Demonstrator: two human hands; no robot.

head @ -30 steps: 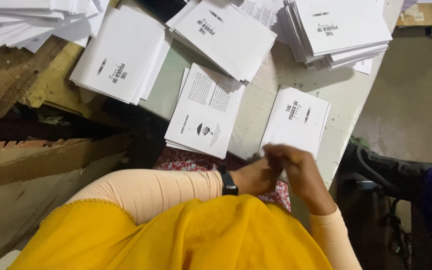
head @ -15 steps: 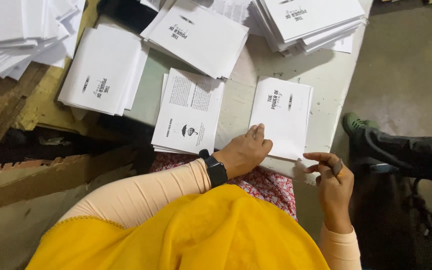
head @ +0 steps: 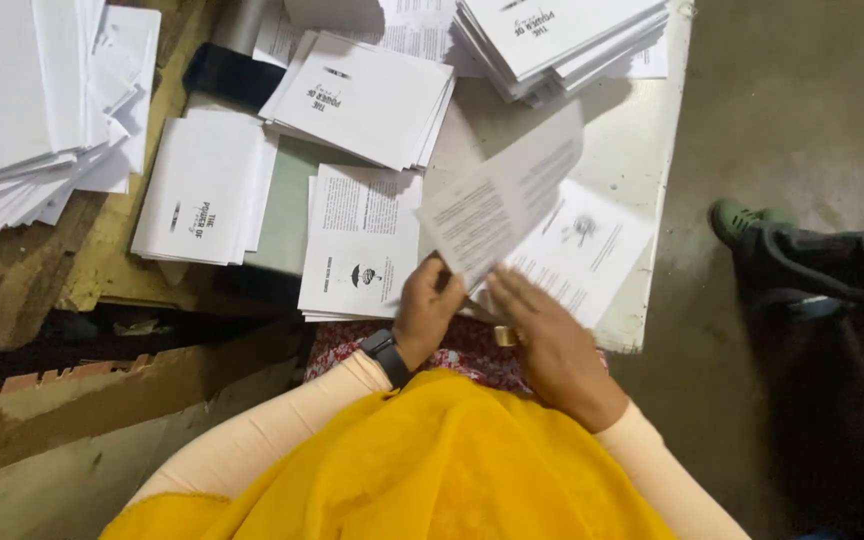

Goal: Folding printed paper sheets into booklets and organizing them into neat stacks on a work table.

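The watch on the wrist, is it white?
No, the watch on the left hand is black, and that hand lifts a printed sheet.

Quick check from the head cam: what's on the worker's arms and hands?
Both arms wear snug peach long sleeves under a mustard-yellow drape. The left hand has a black wristwatch at the wrist; the right hand is bare, no gloves.

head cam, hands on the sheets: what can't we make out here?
- Lifted sheet: motion-blurred, print unreadable.
- Left hand fingertips: hidden behind that sheet, grip unclear.
- Right hand: flat on the open sheet; blurred, contact uncertain.
- Top stack: cut by the upper edge.
- Bystander's shoe: leg lost in shadow at right.
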